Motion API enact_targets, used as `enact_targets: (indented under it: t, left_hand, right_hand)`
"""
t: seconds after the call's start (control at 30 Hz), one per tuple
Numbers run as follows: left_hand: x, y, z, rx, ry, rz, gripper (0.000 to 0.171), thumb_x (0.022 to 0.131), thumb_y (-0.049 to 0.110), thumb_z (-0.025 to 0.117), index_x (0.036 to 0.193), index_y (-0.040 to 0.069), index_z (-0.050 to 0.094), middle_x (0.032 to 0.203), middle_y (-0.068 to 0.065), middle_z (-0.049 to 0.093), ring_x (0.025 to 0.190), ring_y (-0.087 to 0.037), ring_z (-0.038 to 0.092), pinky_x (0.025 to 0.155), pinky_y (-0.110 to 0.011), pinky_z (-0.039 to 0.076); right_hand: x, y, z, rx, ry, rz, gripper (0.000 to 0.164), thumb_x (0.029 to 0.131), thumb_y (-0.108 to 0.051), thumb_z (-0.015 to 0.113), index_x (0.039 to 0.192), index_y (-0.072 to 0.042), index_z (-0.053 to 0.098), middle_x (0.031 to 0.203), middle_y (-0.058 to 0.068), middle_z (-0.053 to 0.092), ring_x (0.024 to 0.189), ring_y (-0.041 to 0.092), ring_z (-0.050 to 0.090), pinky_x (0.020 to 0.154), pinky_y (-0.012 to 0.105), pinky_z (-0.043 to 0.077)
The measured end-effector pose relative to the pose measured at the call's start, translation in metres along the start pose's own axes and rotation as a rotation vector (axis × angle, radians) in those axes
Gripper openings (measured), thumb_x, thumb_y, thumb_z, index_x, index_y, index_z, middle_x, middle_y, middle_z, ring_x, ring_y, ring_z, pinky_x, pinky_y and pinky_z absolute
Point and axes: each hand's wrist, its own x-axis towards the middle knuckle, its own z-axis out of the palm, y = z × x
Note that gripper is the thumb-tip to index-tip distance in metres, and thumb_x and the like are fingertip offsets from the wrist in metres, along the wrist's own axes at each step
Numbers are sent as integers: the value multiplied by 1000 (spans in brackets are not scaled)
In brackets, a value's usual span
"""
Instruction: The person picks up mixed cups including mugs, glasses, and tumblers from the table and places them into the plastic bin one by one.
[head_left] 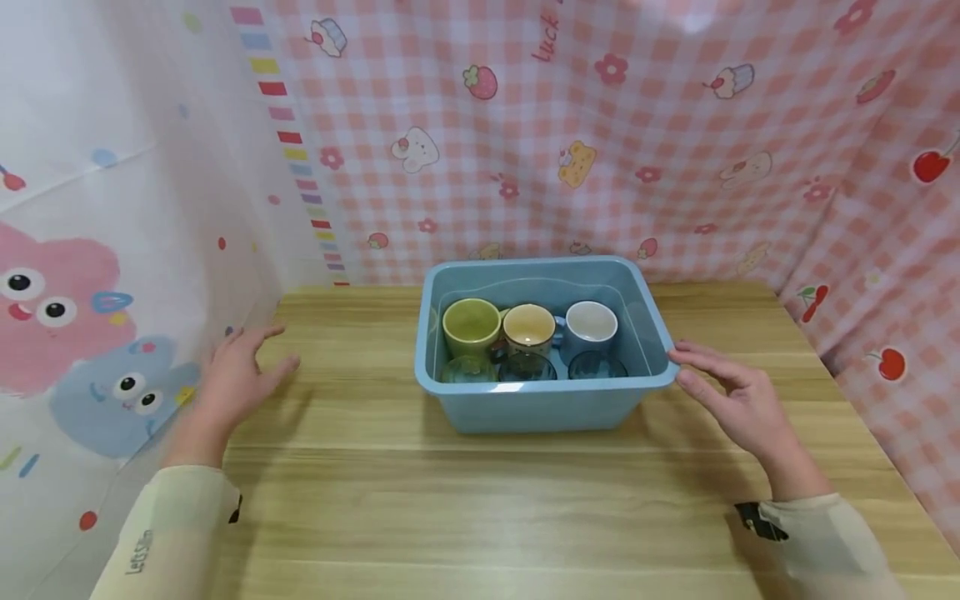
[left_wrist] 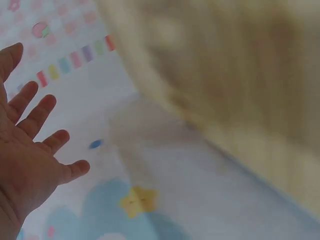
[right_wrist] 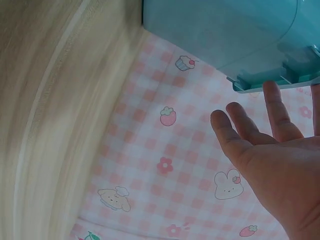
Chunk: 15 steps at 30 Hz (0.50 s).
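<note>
A blue plastic bin (head_left: 540, 408) stands on the wooden table in the head view. Inside, a green mug (head_left: 472, 321), a cream mug (head_left: 529, 327) and a white-and-blue mug (head_left: 591, 323) line the back. Dark glass cups (head_left: 527, 367) and a greenish glass cup (head_left: 468, 370) sit along the front. My right hand (head_left: 738, 400) is at the bin's right rim, fingertips right at the edge, fingers extended. In the right wrist view, those fingers (right_wrist: 280, 117) reach under the rim. My left hand (head_left: 240, 379) hovers at the table's left side, fingers spread, holding nothing.
The wooden table (head_left: 480, 517) extends in front of the bin. A pink checked cloth (head_left: 525, 167) hangs behind and to the right. White cloth with cartoon figures (head_left: 150, 208) hangs at the left, close to my left hand.
</note>
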Motion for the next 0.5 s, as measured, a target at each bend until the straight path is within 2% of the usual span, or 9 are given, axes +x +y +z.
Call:
enact_targets:
  t: [0.1, 0.2, 0.37, 0.5]
  left_hand:
    - [-9, -7, 15, 0, 2, -4, 66, 105, 43, 67, 154, 2, 51, 155, -34, 51, 150, -66, 28, 116, -87, 10]
    - [-11, -9, 23, 2, -13, -3, 69, 105, 46, 66, 155, 2, 50, 157, -33, 50, 150, -66, 27, 115, -88, 11]
    - [-8, 0, 29, -10, -62, -16, 72, 107, 52, 61, 159, 4, 46, 162, -31, 46, 154, -64, 23, 117, -86, 11]
    - [-5, 5, 30, 31, -100, -20, 72, 108, 54, 57, 161, 6, 44, 165, -29, 42, 155, -64, 20, 117, -87, 10]
  right_hand:
    - [1, 1, 0, 3, -9, 2, 29, 99, 6, 68, 127, 4, 76, 137, -24, 68, 132, -9, 60, 104, 7, 46]
    - [1, 1, -1, 2, -18, 3, 29, 99, 6, 68, 128, 4, 75, 138, -23, 67, 131, -9, 60, 103, 7, 48]
    - [0, 0, -7, 3, -59, -15, 32, 100, 8, 66, 130, 4, 74, 141, -21, 67, 134, -8, 58, 100, 7, 50]
    - [5, 0, -15, 15, -93, -37, 39, 101, 9, 63, 139, 5, 68, 144, -22, 66, 133, -8, 58, 99, 7, 50]
